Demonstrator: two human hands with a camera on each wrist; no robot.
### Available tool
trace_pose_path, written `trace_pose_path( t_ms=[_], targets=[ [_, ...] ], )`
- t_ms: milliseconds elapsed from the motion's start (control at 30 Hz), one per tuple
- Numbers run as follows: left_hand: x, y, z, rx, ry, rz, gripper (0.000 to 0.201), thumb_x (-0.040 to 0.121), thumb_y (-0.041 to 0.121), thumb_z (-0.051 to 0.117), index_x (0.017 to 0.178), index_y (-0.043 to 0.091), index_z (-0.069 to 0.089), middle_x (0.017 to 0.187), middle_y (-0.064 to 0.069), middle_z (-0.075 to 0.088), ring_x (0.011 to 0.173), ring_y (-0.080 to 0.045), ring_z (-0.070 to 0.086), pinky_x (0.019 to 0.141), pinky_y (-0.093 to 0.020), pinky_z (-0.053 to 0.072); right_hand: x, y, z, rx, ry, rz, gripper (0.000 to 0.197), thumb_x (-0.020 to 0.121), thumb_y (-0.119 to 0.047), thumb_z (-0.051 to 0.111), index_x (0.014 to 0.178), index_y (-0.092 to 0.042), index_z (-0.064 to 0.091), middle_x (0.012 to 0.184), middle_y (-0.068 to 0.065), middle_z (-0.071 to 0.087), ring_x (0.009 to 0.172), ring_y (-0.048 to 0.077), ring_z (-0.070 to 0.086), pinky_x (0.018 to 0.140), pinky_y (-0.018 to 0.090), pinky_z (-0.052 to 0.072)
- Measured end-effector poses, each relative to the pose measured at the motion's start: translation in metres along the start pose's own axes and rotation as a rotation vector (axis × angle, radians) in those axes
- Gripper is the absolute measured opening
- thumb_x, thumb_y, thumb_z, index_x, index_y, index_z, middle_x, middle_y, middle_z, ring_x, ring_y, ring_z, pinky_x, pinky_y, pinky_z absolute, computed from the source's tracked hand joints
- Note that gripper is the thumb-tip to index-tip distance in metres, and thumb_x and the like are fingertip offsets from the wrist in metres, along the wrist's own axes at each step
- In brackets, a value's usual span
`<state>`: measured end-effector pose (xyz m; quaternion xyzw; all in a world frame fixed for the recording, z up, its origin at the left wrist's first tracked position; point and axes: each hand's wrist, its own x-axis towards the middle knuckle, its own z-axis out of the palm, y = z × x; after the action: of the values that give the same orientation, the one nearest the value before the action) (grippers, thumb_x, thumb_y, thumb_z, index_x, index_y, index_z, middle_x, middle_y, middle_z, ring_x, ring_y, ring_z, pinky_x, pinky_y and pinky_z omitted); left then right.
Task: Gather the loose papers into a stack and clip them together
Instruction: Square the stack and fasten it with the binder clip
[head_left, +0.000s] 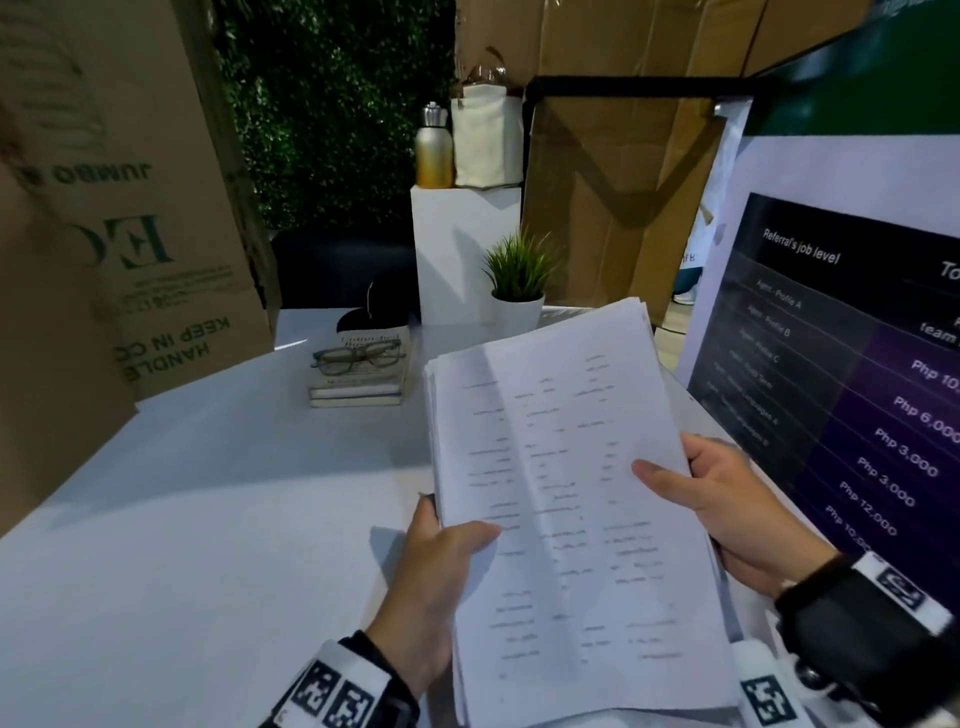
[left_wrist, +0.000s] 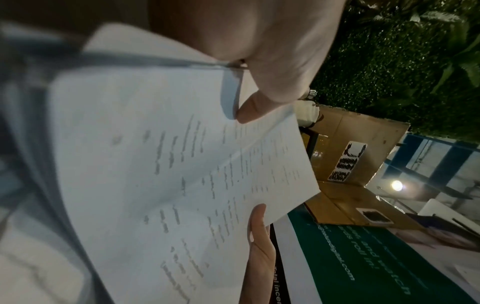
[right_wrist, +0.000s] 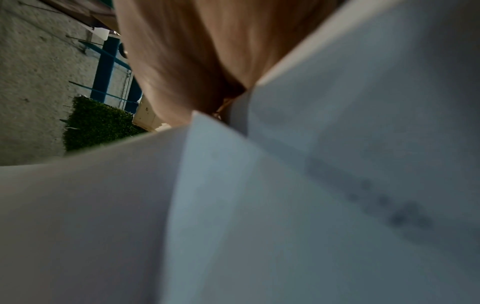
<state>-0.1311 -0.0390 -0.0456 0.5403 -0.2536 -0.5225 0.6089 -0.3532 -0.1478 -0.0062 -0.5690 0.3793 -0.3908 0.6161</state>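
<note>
Glasses (head_left: 357, 357) rest on stacked books (head_left: 358, 387) near a potted plant (head_left: 517, 283).

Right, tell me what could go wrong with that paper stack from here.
1. The stack of papers is held in the air, gripped only at its side edges by the left hand and right hand; sheets could slip out.
2. Its edges look uneven, so clipping now might miss some sheets.
3. No clip is clearly visible; fetching one would probably leave one hand holding everything.

The print on the paper stack (head_left: 561, 467) is being blurred past reading; its near edge is being cut off, and the fingers beneath are being hidden.
</note>
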Motion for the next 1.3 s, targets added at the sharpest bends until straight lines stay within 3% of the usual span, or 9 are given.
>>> trace_pose_path(
  t_ms=[100,267,533,633,700,767,1000,1166,1300],
  targets=[
    [0.002,0.0,-0.01,-0.067,0.032,-0.002,0.038,0.086,0.001,0.067,0.121,0.009,0.055,0.11,-0.018,0.072,0.094,-0.036,0.072,0.057,-0.035,0.061,0.001,0.003,0.006,0.048,-0.034,-0.025,0.06,0.068,-0.031,0.084,0.119,-0.005,0.067,0.115,0.014,0.075,0.099,0.032,0.074,0.077,0.038,0.063],
    [0.005,0.009,-0.024,-0.142,0.065,0.09,0.042,0.083,0.0,0.071,0.123,0.002,0.058,0.105,-0.026,0.075,0.092,-0.047,0.073,0.072,-0.053,0.061,0.001,-0.006,0.022,0.034,-0.044,-0.107,0.031,0.085,-0.011,0.063,0.115,-0.009,0.067,0.113,0.01,0.076,0.1,0.03,0.074,0.08,0.037,0.063],
    [-0.035,0.064,-0.023,0.039,0.127,0.739,0.019,0.088,0.012,0.064,0.103,0.021,0.071,0.102,0.007,0.08,0.092,-0.014,0.076,0.077,-0.028,0.061,-0.02,-0.029,0.048,0.041,0.044,-0.531,0.024,0.074,-0.007,0.067,0.098,-0.009,0.072,0.092,-0.004,0.08,0.087,0.012,0.077,0.073,0.019,0.059],
    [-0.042,0.069,-0.026,0.074,0.134,0.89,0.026,0.08,0.014,0.065,0.103,0.027,0.065,0.097,0.017,0.078,0.091,-0.001,0.072,0.077,-0.018,0.057,-0.026,-0.025,0.054,0.003,0.076,-0.614,0.026,0.07,-0.008,0.07,0.085,-0.026,0.08,0.087,-0.019,0.078,0.087,-0.001,0.073,0.079,0.01,0.053],
    [-0.041,0.065,-0.03,0.107,0.134,0.9,0.032,0.083,0.007,0.068,0.104,0.03,0.06,0.094,0.021,0.077,0.087,0.004,0.071,0.073,-0.011,0.054,-0.029,-0.018,0.058,-0.075,0.118,-0.581,0.035,0.069,-0.007,0.075,0.077,-0.04,0.08,0.083,-0.028,0.076,0.087,-0.01,0.07,0.083,0.004,0.049],
    [-0.039,0.058,-0.033,0.185,0.13,0.864,0.035,0.082,0.011,0.075,0.1,0.036,0.058,0.094,0.019,0.076,0.086,0.002,0.071,0.074,-0.018,0.056,-0.031,-0.013,0.06,-0.101,0.142,-0.588,0.032,0.072,0.0,0.077,0.077,-0.031,0.079,0.084,-0.03,0.075,0.088,-0.013,0.069,0.081,0.0,0.047],
    [-0.036,0.061,-0.05,0.243,0.166,0.808,0.052,0.07,0.028,0.076,0.115,0.039,0.051,0.106,0.015,0.071,0.096,-0.001,0.069,0.07,-0.021,0.06,-0.026,-0.022,0.064,0.109,0.08,-0.614,0.081,0.064,-0.004,0.074,0.137,-0.017,0.04,0.106,-0.01,0.072,0.098,0.006,0.071,0.071,0.016,0.058],
    [-0.024,0.068,-0.065,0.158,-0.035,0.626,0.087,0.043,0.054,0.094,0.12,0.028,0.062,0.113,0.003,0.076,0.104,-0.016,0.073,0.082,-0.028,0.06,-0.014,-0.018,0.066,0.176,-0.132,-0.418,0.063,0.056,-0.04,0.093,0.111,-0.016,0.073,0.109,0.005,0.077,0.102,0.023,0.072,0.074,0.025,0.06],
    [-0.016,0.071,-0.061,0.103,-0.01,0.607,0.049,0.056,0.045,0.091,0.098,0.024,0.076,0.104,0.0,0.08,0.097,-0.02,0.076,0.077,-0.028,0.061,-0.008,-0.013,0.076,0.159,-0.163,-0.37,0.058,0.054,-0.047,0.092,0.104,-0.021,0.078,0.11,0.007,0.077,0.102,0.025,0.073,0.079,0.03,0.059]
  ],
)
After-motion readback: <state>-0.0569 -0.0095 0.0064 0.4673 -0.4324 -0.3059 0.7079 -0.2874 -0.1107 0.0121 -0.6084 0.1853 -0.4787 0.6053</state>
